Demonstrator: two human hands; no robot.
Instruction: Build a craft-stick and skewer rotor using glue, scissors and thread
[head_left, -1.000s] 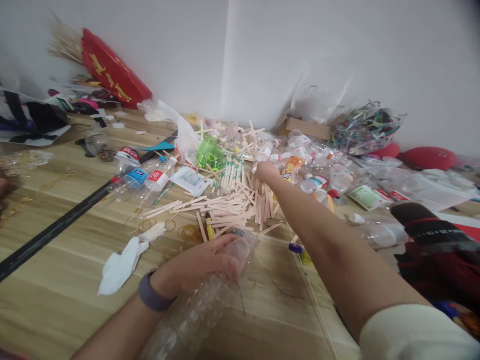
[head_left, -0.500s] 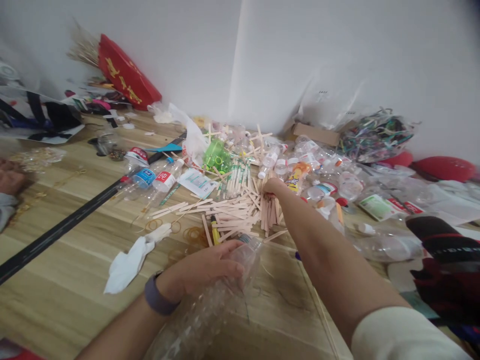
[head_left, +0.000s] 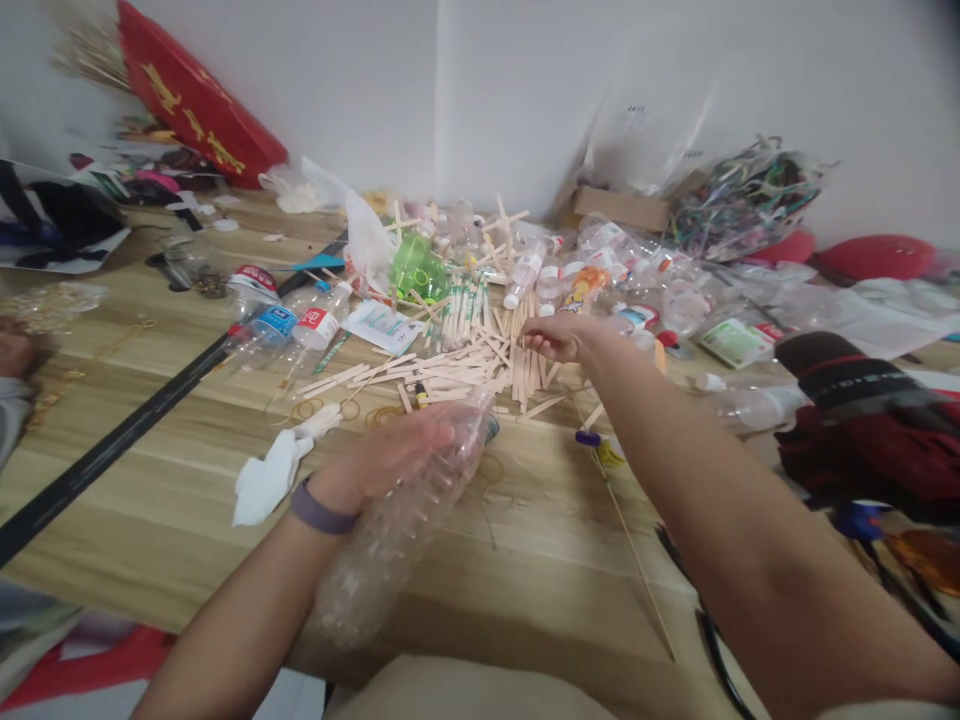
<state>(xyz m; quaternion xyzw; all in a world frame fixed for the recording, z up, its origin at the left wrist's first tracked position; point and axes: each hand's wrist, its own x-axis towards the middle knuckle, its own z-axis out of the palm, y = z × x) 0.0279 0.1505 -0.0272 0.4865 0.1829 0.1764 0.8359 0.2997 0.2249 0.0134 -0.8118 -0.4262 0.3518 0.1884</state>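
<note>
My left hand [head_left: 409, 445] is closed around a large clear plastic bottle [head_left: 375, 570]. The bottle lies slanted, its neck pointing away from me toward a pile of flat wooden craft sticks [head_left: 450, 370]. At the right end of that pile is my right hand [head_left: 556, 338], its fingers curled together beside several sticks. Whatever lies in those fingers is too small or hidden to make out. Just right of the bottle's neck, a thin wooden skewer [head_left: 634, 560] with a purple cap [head_left: 588, 438] rests on the table.
Several clear bottles [head_left: 313, 325] stand left of the sticks, and more are heaped at the back right. A black strip [head_left: 112, 450] crosses the left side. A white cloth [head_left: 270, 475] is near my left wrist. Another person's hand [head_left: 13, 352] shows at the left edge.
My view has tilted down, so the table sits higher in the picture. More of the bottle shows below my left hand. My right hand's curled fingers are now visible at the sticks.
</note>
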